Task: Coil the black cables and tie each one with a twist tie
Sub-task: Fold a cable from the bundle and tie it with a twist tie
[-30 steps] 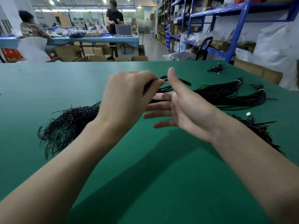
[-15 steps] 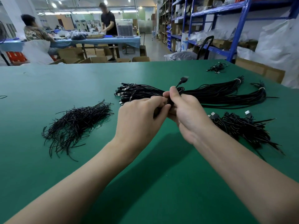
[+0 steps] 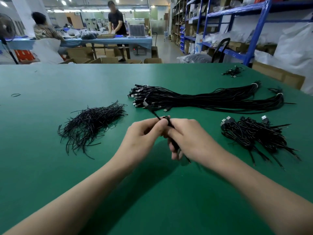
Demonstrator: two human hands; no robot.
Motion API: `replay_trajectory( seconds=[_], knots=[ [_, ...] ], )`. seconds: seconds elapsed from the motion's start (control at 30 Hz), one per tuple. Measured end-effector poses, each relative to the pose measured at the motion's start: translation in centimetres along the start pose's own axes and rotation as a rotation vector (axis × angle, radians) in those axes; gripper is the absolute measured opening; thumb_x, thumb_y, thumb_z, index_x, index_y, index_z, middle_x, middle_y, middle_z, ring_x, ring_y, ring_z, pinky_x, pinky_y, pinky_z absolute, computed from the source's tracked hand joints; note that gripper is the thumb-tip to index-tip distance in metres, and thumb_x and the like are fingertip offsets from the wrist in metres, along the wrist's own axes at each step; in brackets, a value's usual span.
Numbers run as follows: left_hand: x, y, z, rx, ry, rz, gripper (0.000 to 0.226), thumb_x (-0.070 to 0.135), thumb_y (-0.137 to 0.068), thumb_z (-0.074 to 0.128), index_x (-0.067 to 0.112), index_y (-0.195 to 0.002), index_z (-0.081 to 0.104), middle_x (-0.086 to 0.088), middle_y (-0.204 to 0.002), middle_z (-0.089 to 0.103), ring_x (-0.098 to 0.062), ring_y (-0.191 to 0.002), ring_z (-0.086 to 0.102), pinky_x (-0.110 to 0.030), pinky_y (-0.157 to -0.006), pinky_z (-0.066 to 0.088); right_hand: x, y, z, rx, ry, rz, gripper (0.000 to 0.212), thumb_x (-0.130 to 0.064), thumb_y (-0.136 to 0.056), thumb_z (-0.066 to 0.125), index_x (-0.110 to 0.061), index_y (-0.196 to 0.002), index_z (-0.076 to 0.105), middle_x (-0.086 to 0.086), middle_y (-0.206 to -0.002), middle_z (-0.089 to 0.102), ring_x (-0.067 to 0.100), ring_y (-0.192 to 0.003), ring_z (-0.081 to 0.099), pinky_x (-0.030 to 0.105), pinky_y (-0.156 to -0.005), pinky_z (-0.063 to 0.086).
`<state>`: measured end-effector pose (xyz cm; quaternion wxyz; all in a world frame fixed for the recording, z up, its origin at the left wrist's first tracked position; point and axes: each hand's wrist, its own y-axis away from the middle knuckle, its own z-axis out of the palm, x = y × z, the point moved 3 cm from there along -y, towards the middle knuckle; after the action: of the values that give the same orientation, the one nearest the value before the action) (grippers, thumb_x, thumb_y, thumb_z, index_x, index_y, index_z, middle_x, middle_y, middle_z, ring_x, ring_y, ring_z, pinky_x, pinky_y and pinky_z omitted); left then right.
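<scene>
Head view: left hand (image 3: 144, 138) pinches the black cable (image 3: 152, 111) just above the fingers (image 3: 176, 131). Right hand (image 3: 191, 138) grips its coiled part, probably to keep tension while winding. Twist ties (image 3: 91, 122) are piled left of the fingers, handy for tying.

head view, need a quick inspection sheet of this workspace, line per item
surface: flat green table mat
job's things: loose pile of short black twist ties on the left; long bundle of straight black USB cables behind the hands; heap of coiled black cables on the right
clutter: small thin loop far left; small black cable clump far right
grippers: left hand pinches and right hand grips a single black cable
cables: single black cable rises toward the long bundle; white bands bind that bundle's far ends
surroundings: blue metal shelving, blue-covered worktable with two people, cardboard boxes
</scene>
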<state>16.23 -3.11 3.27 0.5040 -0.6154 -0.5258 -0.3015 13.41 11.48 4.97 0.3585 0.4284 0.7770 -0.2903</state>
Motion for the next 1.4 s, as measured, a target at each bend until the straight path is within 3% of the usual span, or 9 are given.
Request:
replay_trajectory(
  seconds=[0.07,0.17,0.3,0.5,0.7,0.83,0.97,1.13,1.4],
  knots=[
    [-0.2,0.7,0.7,-0.023,-0.011,-0.007,0.032,0.041,-0.099,0.061,0.013,-0.093,0.076,0.007,-0.072,0.065,-0.003,-0.063,0.054,-0.024,-0.062,0.044,0.0,1.0,0.6,-0.013,0.144,0.040,0.028,-0.018,-0.103,0.041,-0.024,-0.078,0.053,0.006,-0.061,0.064,0.022,-0.044,0.062,0.031,-0.039,0.047],
    [-0.8,1.7,1.2,-0.010,-0.071,0.005,0.034,0.041,-0.097,0.064,0.016,-0.076,0.072,-0.009,-0.089,0.072,-0.025,-0.088,0.067,-0.046,-0.084,0.052,0.2,2.3,1.1,-0.017,0.378,0.035,0.022,-0.019,-0.101,0.040,-0.020,-0.083,0.054,0.008,-0.069,0.067,0.027,-0.062,0.062,0.040,-0.058,0.051],
    [-0.9,2.6,1.6,0.010,-0.099,0.037,0.036,0.033,-0.099,0.061,0.012,-0.071,0.068,-0.010,-0.090,0.069,-0.024,-0.090,0.065,-0.043,-0.086,0.047,0.1,3.1,1.4,-0.063,0.510,0.022,0.024,-0.027,-0.105,0.037,-0.018,-0.084,0.046,0.009,-0.083,0.065,0.032,-0.076,0.059,0.047,-0.070,0.049],
    [-0.8,2.8,1.8,0.104,-0.026,0.053,0.023,0.031,-0.098,0.063,0.019,-0.086,0.078,0.001,-0.082,0.067,-0.012,-0.085,0.066,-0.027,-0.082,0.049,1.4,3.3,1.8,-0.157,0.218,0.041,0.017,-0.030,-0.107,0.039,-0.023,-0.108,0.054,-0.005,-0.077,0.061,0.010,-0.063,0.052,0.037,-0.062,0.047],
    [-1.5,2.3,1.5,0.101,0.033,0.023,0.032,0.037,-0.100,0.060,0.016,-0.079,0.073,0.003,-0.061,0.061,-0.006,-0.057,0.047,-0.025,-0.058,0.040,2.7,3.2,2.2,-0.105,-0.202,0.119,0.029,-0.030,-0.107,0.044,-0.013,-0.091,0.062,-0.007,-0.060,0.056,0.008,-0.046,0.039,0.024,-0.046,0.033],
    [-1.8,2.2,1.6,0.072,0.115,-0.017,0.029,0.037,-0.100,0.060,0.021,-0.080,0.074,0.005,-0.055,0.060,-0.009,-0.053,0.041,-0.020,-0.051,0.036,2.7,3.5,3.2,-0.018,-0.097,0.045,0.033,-0.035,-0.106,0.042,-0.024,-0.077,0.053,-0.013,-0.054,0.044,0.010,-0.052,0.036,0.033,-0.054,0.031],
    [-1.9,2.1,1.5,0.076,0.147,-0.022,0.027,0.038,-0.098,0.062,0.023,-0.080,0.076,0.006,-0.058,0.059,-0.011,-0.057,0.044,-0.025,-0.056,0.039,2.3,3.7,3.3,0.050,-0.074,-0.032,0.036,-0.036,-0.106,0.042,-0.038,-0.071,0.052,-0.017,-0.053,0.043,0.004,-0.050,0.034,0.023,-0.051,0.029],
    [-1.9,1.9,1.3,0.081,0.140,-0.016,0.025,0.036,-0.098,0.064,0.024,-0.081,0.078,0.011,-0.057,0.053,-0.010,-0.059,0.042,-0.026,-0.057,0.038,2.5,3.7,3.1,0.081,-0.056,-0.033,0.031,-0.027,-0.107,0.042,-0.016,-0.080,0.049,-0.016,-0.052,0.040,0.006,-0.050,0.032,0.020,-0.048,0.027],
    [-1.8,1.7,1.2,0.112,0.159,-0.001,0.025,0.037,-0.097,0.065,0.022,-0.084,0.079,0.008,-0.059,0.052,-0.010,-0.059,0.044,-0.022,-0.058,0.039,1.9,3.6,3.0,0.152,-0.019,-0.073,0.030,-0.030,-0.106,0.044,-0.022,-0.079,0.052,-0.008,-0.066,0.048,0.020,-0.063,0.047,0.040,-0.063,0.042]
  ],
)
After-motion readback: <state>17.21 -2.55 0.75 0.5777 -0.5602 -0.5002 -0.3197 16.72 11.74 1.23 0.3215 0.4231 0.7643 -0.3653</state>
